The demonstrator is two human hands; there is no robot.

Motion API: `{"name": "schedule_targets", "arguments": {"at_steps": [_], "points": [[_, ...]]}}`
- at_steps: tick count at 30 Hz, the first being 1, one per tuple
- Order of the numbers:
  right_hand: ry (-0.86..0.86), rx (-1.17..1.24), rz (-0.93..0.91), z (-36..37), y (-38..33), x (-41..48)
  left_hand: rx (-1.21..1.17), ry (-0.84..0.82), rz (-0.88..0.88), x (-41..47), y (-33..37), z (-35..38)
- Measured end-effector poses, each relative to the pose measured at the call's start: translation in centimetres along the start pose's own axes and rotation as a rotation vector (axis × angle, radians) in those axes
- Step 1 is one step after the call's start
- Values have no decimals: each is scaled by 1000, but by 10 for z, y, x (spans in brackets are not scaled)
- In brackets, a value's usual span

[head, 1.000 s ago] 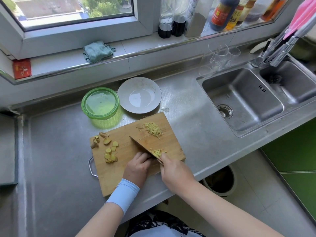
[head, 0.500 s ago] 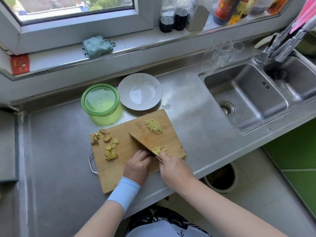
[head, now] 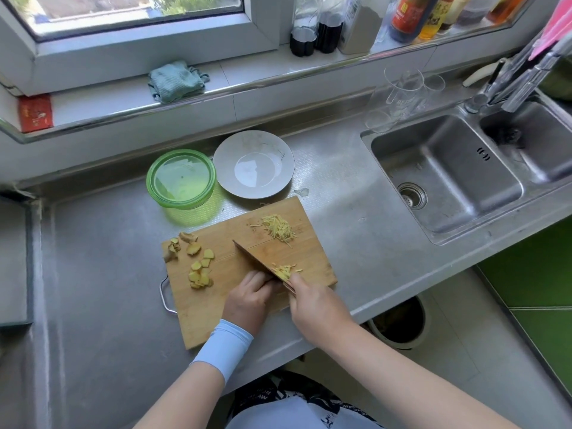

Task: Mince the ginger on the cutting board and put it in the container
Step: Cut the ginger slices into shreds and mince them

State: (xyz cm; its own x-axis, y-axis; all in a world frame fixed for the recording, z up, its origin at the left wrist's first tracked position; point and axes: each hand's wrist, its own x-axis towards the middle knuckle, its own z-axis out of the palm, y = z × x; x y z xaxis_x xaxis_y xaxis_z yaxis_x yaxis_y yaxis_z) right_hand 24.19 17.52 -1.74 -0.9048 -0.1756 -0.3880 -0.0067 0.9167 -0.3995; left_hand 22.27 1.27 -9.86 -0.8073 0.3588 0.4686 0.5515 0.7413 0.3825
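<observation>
Gripping: the right hand (head: 315,308) was wrapped round the knife (head: 257,258) handle, blade edge down on the cutting board (head: 192,311).
Left hand (head: 247,300): fingers curled against the blade's side; whether they held anything could not be told.
Ginger (head: 199,270): slices lay at the board's left, shreds (head: 278,227) at its far right.
Container (head: 181,178): green, stood on the bench (head: 102,274) beyond the board.

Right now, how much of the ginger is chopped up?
One pile of shreds lies done at the far side of the cutting board. The right hand grips the knife, cutting a second pile beside the left hand. To do: the slices, then filling the green container, where no ginger shows.
</observation>
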Motion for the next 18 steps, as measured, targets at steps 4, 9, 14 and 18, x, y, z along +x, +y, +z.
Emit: {"name": "schedule_targets", "arguments": {"at_steps": [4, 9, 14, 18], "points": [[-15, 62, 18, 1, 18, -23, -19, -4, -19, -2, -2, 4], [-6, 58, 41, 6, 15, -20, -26, -8, -9, -3, -1, 3], [-6, 44, 8, 1, 0, 1, -28, -15, -11, -4, -2, 2], [-13, 79, 22, -3, 11, -19, -26, 10, -15, -3, -2, 3]]}}
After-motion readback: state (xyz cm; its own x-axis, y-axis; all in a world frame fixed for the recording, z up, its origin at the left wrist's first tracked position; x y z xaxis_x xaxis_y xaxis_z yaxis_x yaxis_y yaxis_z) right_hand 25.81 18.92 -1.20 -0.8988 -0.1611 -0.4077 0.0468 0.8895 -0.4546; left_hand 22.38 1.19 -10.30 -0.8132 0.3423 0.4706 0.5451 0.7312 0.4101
